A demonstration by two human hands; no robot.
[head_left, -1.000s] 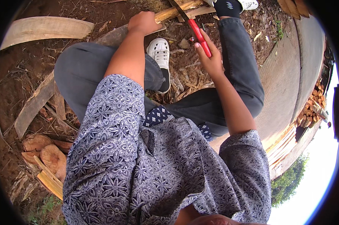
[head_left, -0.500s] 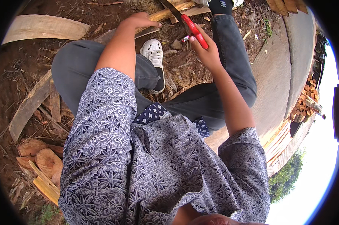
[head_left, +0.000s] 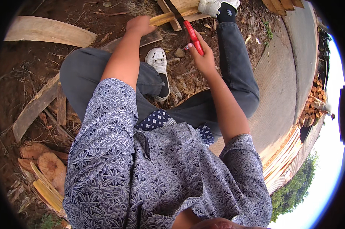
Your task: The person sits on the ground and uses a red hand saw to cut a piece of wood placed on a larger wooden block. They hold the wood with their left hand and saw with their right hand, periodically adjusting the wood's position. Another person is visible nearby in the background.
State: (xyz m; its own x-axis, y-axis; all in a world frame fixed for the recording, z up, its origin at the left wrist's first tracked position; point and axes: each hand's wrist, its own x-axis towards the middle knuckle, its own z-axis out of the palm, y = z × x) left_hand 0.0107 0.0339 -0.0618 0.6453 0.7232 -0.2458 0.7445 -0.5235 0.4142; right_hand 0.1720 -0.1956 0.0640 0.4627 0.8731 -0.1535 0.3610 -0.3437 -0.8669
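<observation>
Two hands work apart: the left hand (head_left: 140, 25) clamps a wooden strip (head_left: 163, 18), the right hand (head_left: 203, 58) grips a red-handled saw (head_left: 191, 34) across it, seemingly not yet through.

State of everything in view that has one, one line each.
left hand: closed on the wood strip
right hand: closed around the red-handled tool
red-handled tool: blade exposed, crossing the wood strip; contact unclear
wood strip: held at its left end
white clogs: both worn
curved plank: lying on the ground
log pile: stacked, cut ends showing
</observation>
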